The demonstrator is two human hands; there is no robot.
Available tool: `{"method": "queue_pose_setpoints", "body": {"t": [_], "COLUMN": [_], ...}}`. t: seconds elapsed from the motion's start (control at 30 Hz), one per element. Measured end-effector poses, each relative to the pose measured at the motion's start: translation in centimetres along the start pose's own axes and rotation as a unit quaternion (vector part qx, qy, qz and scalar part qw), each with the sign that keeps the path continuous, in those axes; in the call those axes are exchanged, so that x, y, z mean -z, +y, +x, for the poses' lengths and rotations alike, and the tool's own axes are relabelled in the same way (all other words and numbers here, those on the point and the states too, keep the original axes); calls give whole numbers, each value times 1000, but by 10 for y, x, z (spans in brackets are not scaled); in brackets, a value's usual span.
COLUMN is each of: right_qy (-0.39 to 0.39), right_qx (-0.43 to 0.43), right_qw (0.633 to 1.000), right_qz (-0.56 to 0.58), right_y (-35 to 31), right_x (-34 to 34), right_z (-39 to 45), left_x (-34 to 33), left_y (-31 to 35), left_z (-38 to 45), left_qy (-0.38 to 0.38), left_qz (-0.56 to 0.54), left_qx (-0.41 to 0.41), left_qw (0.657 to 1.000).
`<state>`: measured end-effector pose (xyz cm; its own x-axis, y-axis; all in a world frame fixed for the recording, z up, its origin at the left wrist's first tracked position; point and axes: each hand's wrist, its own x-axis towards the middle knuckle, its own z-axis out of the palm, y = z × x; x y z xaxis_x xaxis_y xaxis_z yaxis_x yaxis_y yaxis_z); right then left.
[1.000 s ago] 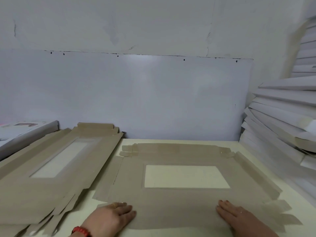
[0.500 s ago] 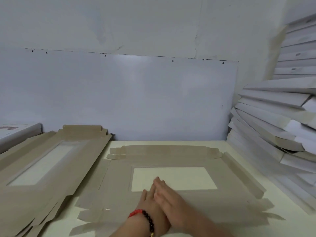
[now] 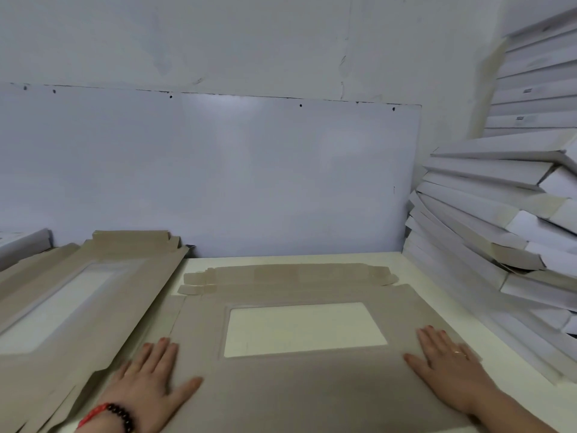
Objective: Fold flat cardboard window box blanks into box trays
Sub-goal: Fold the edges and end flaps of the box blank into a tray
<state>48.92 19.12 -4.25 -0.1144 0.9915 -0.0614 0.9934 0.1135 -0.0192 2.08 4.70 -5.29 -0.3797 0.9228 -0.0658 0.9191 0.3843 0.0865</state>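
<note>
Cream tabletop set against a white panel fixed to a cracked plaster wall. Grey-brown window box blank lies flat at centre, its rectangular window showing the table beneath. Left hand and right hand, well apart, press flat with straight fingers on the blank's left and right edges. Stack of flat blanks lies at left; leaning pile of folded white trays rises at right.
</note>
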Motion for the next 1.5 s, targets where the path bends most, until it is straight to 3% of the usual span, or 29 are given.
{"method": "queue_pose_setpoints", "body": {"t": [0.13,0.27,0.37,0.4,0.43,0.53,0.6,0.67,0.7,0.73,0.8,0.83,0.9,1.0,1.13,1.23,1.33,1.43,1.5], "right_qy": [22,41,-5,-25,-54,-30,57,237,270,199,8,-28,-26,-14,-20,-21,-19,19,39], "right_qx": [-59,-77,-86,-83,-76,33,139,334,422,448,399,364,323,283,137,37,-8,-51,-30], "right_qw": [998,995,989,987,985,979,969,909,864,853,858,862,899,957,990,999,1000,993,984], "right_qz": [-3,-44,-121,-134,-144,-200,-196,-73,48,178,325,351,294,57,34,14,-3,-108,-173], "right_y": [4,12,19,18,14,-19,-72,-129,-156,-180,-208,-214,-213,-187,-124,-64,-36,-55,-87], "right_x": [-1,-8,4,13,26,51,59,46,38,37,31,26,14,0,2,5,7,18,25], "right_z": [-14,-34,-47,-49,-51,-35,-28,-21,-19,-18,-11,-4,20,62,100,115,122,124,122], "left_x": [9,10,9,21,29,55,57,45,35,25,5,-2,-12,-16,-15,-9,-2,4,14], "left_y": [2,4,-1,-3,-5,20,63,113,135,151,164,163,154,141,100,51,21,32,56], "left_z": [-10,-43,-66,-66,-58,-21,1,18,23,27,36,41,50,64,84,102,111,118,125], "left_qy": [-29,13,57,10,20,-42,-1,23,10,-7,-26,-25,-15,-28,-8,6,1,23,53], "left_qz": [13,19,74,119,146,162,140,76,51,35,23,13,-6,15,18,23,34,55,88], "left_qx": [25,-9,-76,-62,-81,-47,-110,-172,-192,-202,-205,-204,-204,-214,-150,-75,-31,-5,1], "left_qw": [999,1000,993,991,986,985,984,982,980,979,978,979,979,976,988,997,999,998,995]}}
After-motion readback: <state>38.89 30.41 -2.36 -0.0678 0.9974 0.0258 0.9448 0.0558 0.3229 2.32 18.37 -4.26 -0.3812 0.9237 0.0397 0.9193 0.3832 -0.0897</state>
